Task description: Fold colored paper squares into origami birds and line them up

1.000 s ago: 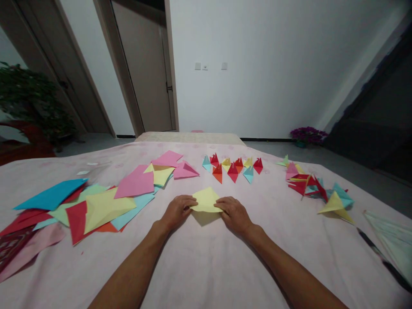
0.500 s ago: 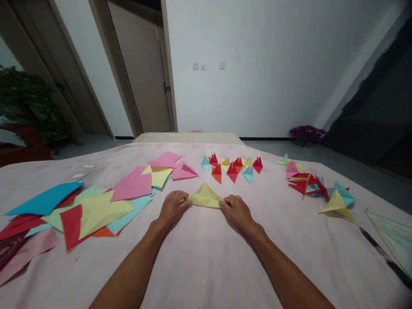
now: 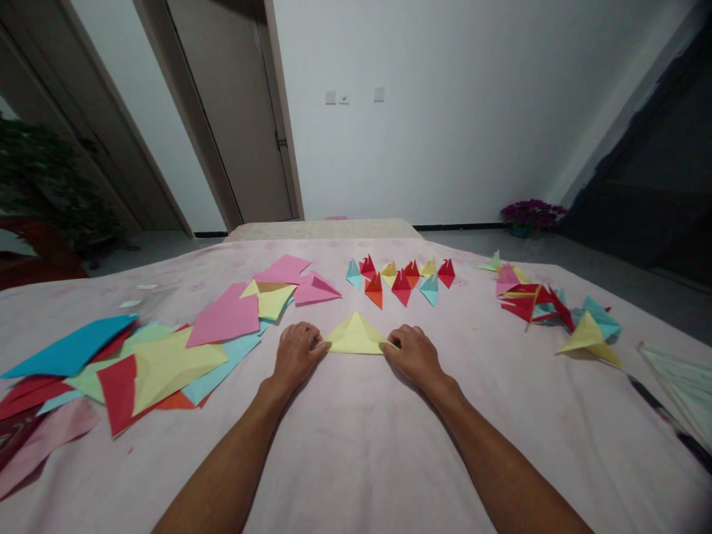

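A yellow sheet of paper [image 3: 356, 335], folded into a triangle, lies on the pink tablecloth [image 3: 356, 445] with its point away from me and a straight fold along the near side. My left hand [image 3: 299, 352] pinches its left corner, fingers curled. At the right corner, my right hand [image 3: 412, 357] grips the paper in the same way between thumb and curled fingers. Just beyond the paper stand several small folded paper birds [image 3: 401, 288] in red, orange, yellow and light blue, lined up in rows.
Loose coloured paper sheets [image 3: 178, 363] spread over the left side, with pink sheets [image 3: 225, 315] behind. On the right are a heap of folded paper pieces [image 3: 537, 302], a yellow folded piece [image 3: 589, 341], a black pen [image 3: 648, 400] and a clear packet [image 3: 681, 393].
The camera view has shifted slightly. Both hands keep hold of the yellow paper's corners, and its near edge now looks flatter and straighter.
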A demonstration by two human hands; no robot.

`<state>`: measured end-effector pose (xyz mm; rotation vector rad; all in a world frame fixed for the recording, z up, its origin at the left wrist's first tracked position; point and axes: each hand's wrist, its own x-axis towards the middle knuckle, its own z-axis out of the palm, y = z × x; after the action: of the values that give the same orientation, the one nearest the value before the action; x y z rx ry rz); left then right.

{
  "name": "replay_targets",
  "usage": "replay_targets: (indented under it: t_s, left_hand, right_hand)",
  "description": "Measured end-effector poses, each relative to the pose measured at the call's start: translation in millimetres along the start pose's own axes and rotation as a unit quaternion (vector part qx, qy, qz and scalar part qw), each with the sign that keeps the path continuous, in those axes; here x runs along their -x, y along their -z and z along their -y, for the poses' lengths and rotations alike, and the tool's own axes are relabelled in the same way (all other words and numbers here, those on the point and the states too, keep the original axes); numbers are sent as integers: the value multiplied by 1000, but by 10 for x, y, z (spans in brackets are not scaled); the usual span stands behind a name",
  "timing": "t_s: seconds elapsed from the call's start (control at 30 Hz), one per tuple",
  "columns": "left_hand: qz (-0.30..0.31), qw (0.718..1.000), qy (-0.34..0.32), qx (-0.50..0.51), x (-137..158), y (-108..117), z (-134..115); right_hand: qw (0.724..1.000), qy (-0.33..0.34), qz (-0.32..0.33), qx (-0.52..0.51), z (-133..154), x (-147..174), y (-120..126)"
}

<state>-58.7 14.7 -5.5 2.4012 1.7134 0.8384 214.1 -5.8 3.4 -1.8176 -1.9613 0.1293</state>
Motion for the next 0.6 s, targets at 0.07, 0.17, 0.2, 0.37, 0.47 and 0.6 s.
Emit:
replay_targets:
  t_s: [0.07, 0.17, 0.2, 0.37, 0.47, 0.6]
  left_hand:
    - [-5, 1000, 0, -8, 15, -4, -6]
    - [-33, 999, -15, 0, 31, -38, -8]
    - [-36, 999, -36, 10, 35, -56, -13]
    - [85, 972, -190, 110, 89, -125, -145]
    - [153, 955, -220, 129, 156, -100, -286]
    - [211, 949, -224, 63, 214, -32, -410]
  right_hand:
    - [1000, 2, -7, 7, 5, 15, 6]
    - [1000, 10, -12, 18, 9, 32, 10]
    - [1000, 13, -14, 21, 10, 37, 9]
    - [999, 17, -23, 37, 17, 63, -2]
    - [999, 21, -28, 37, 28, 78, 1]
    - [999, 18, -24, 39, 38, 92, 9]
